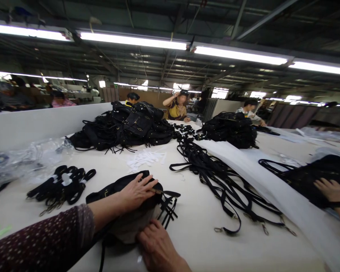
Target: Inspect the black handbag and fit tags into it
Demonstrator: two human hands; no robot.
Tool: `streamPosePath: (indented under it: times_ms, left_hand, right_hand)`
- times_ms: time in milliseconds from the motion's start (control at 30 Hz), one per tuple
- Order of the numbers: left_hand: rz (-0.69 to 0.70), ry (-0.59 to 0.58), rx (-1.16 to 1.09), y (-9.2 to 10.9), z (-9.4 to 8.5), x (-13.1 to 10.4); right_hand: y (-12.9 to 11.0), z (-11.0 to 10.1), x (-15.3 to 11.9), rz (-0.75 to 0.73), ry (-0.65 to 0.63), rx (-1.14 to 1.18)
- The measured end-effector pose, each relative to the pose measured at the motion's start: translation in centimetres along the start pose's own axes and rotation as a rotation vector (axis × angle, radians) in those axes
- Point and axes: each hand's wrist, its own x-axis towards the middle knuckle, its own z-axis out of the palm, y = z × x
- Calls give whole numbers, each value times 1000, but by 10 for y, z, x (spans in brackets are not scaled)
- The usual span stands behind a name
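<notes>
A black bag [107, 190] with a pale inside and thin black straps [168, 209] at its right end lies on the table in front of me. My left hand [138, 190] rests across the top of it, fingers stretched out and flat. Lower down, at the bag's near right edge, my right hand [158, 243] has curled fingers closed on the bag; the fingertips are partly hidden. A small white piece [139, 259] shows beside the right hand.
Left lie bundled black straps [64, 183] with metal clips and clear plastic bags [42, 158]. Ahead are white strips [144, 159] and two heaps of black bags [130, 126] [229, 128]. Long straps [215, 177] and white sheeting [260, 181] run rightward; a co-worker's hand [333, 190] touches another bag.
</notes>
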Motion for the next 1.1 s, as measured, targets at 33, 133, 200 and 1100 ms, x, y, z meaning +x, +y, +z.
streamPosePath:
  times_ms: [33,133,200,1100]
  left_hand:
    - [-59,-49,-38,-6,0,6]
    - [-195,-171,-129,-20,12,17]
    - [-234,-218,-169,-25,28,16]
    - [-395,180,-618,-27,89,-30]
  right_hand:
    - [-1,-2,1,8,-10,7]
    - [2,-6,5,8,-6,-12]
    - [7,-7,6,17,11,-27]
    - [69,-26,77,36,-3,-584]
